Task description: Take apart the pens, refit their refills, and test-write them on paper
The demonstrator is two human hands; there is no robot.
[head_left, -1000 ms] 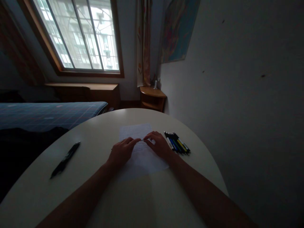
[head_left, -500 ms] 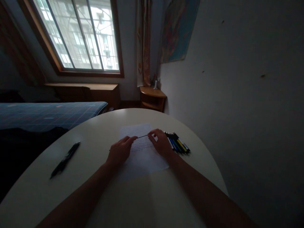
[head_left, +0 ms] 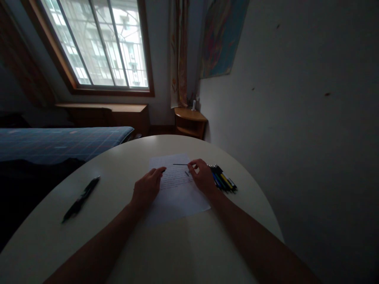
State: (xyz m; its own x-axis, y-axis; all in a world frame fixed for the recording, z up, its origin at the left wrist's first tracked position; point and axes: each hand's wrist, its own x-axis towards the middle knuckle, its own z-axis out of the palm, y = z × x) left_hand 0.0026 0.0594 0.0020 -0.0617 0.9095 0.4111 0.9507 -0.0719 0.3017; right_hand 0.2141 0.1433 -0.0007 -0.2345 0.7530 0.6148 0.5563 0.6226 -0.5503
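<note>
Two bare hands are over the table: the right hand (head_left: 203, 177) has its thumb and fingertips drawn together, pinching one thin rod (head_left: 179, 164), while the left hand (head_left: 146, 185) is curled around one dark object (head_left: 163, 170), of which only an end pokes out past the thumb and fingers. The rod is straight, slender and dark, running almost level from the right fingertips toward the left, above the upper part of the sheet of paper (head_left: 177, 207). One short dark piece (head_left: 186, 173) shows just below the right fingertips; in this dim light it could be lying on the sheet or hanging just over it. There is one sheet, white, with lines of writing across its upper half. Just beyond the right hand lies one row of pens (head_left: 226, 180), side by side, mostly black with blue, green, yellow and white parts, overlapping too closely to count. One dark pen (head_left: 81, 199) lies slantwise by itself, well to the left. All these rest on one round, pale table (head_left: 174, 252), with one bed (head_left: 65, 142) beyond its left edge and one window (head_left: 100, 47) behind.
</note>
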